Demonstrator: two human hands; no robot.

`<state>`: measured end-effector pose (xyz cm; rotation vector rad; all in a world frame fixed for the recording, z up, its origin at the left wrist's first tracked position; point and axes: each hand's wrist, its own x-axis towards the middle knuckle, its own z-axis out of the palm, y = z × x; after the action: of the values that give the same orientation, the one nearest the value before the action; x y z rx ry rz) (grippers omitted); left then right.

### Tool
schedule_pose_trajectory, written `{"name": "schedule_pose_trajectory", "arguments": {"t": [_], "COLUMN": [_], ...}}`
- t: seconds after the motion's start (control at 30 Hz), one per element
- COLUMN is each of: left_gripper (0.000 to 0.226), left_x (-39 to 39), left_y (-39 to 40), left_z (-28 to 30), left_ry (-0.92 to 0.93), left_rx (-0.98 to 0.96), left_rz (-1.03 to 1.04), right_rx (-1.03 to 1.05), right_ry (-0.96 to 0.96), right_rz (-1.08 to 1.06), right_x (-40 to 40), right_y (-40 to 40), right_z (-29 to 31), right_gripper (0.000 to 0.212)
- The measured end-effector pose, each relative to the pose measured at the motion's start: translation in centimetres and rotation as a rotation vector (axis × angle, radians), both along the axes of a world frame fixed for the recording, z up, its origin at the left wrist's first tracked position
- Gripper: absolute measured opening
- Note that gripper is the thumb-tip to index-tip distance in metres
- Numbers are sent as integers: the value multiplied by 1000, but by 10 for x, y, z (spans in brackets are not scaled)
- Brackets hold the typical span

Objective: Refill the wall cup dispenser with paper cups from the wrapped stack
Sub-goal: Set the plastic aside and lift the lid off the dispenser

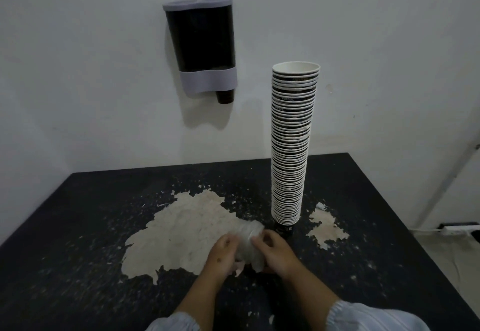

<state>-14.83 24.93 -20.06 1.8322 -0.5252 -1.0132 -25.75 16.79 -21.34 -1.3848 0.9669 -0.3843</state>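
A tall stack of paper cups (291,143) stands upright and unwrapped on the black table (78,226), white rims showing, open end up. On the wall at the upper left hangs the cup dispenser (201,44), dark with grey bands, and one dark cup (225,96) pokes out of its bottom. In front of the stack, my left hand (223,255) and my right hand (275,252) both grip a crumpled clear plastic wrapper (248,242), bunched between them just above the table.
The tabletop is worn, with large pale patches (181,232) where the black coating has peeled. A white power strip (459,228) and cable lie on the floor at the right. A white pipe (452,174) runs along the right wall.
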Motion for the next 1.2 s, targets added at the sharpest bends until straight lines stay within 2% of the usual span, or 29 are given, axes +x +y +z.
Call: {"name": "schedule_pose_trajectory", "arguments": {"t": [0.2,0.43,0.63,0.8,0.93,1.03,1.2], "left_gripper": [38,28,43,42,43,42,43], "left_x": [17,45,73,94,111,128,150], "left_y": [17,26,30,37,44,54,66], "left_z": [10,26,38,45,53,57,61], "left_ry": [-131,-326,-469,-626,-610,-518,-390], "left_rx": [-16,-30,11,4,43,44,26], "left_rz": [-101,-45,210,313,460,588,684], "right_rx": [-118,-310,-395,-431,-527,-571,-639], "right_ry": [21,43,60,81,116,162,241], "right_rz": [107,229,178,151,247,300,327], "right_x": [15,33,40,42,43,41,44], "right_y": [10,11,2,-3,-4,-7,-10], "right_z": [19,45,58,61,65,65,66], "right_gripper": [49,50,26,16,16,17,20]}}
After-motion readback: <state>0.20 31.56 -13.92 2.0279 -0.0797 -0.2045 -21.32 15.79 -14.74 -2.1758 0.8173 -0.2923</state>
